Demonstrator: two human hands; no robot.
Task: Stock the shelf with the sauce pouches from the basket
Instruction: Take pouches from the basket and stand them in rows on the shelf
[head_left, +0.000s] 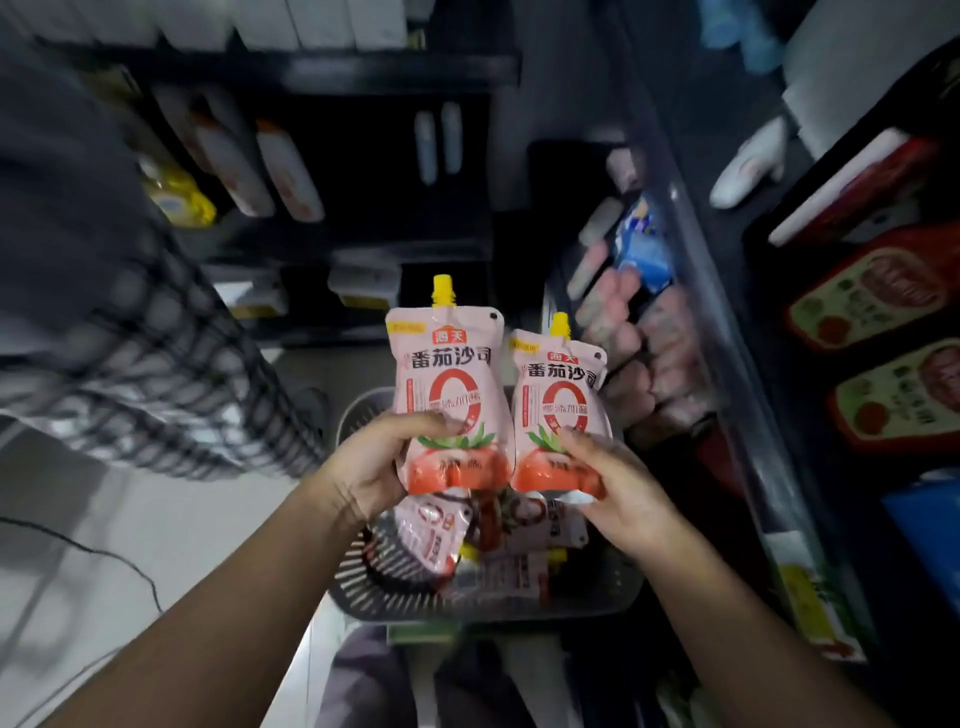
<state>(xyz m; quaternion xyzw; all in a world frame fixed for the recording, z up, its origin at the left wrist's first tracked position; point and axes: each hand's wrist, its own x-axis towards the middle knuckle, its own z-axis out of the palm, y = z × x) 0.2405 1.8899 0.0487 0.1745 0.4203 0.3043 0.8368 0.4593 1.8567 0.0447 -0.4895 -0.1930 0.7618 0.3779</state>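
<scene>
Two pink tomato sauce pouches with yellow caps stand upright side by side above the basket. My left hand (379, 467) grips the left pouch (447, 384) near its bottom. My right hand (618, 488) grips the right pouch (558, 410) at its lower edge. Beneath them sits the dark slotted basket (384, 587) with several more sauce pouches (498, 540) lying in it. The shelf (727, 364) runs along the right, where blurred pink pouches (649, 358) are lined up.
Red and green sauce packs (878, 296) lie on the far right shelf level. A dark shelving unit (337, 156) with bottles stands ahead. At the left is a wire mesh rack (171, 374), with pale floor (156, 525) and a black cable below it.
</scene>
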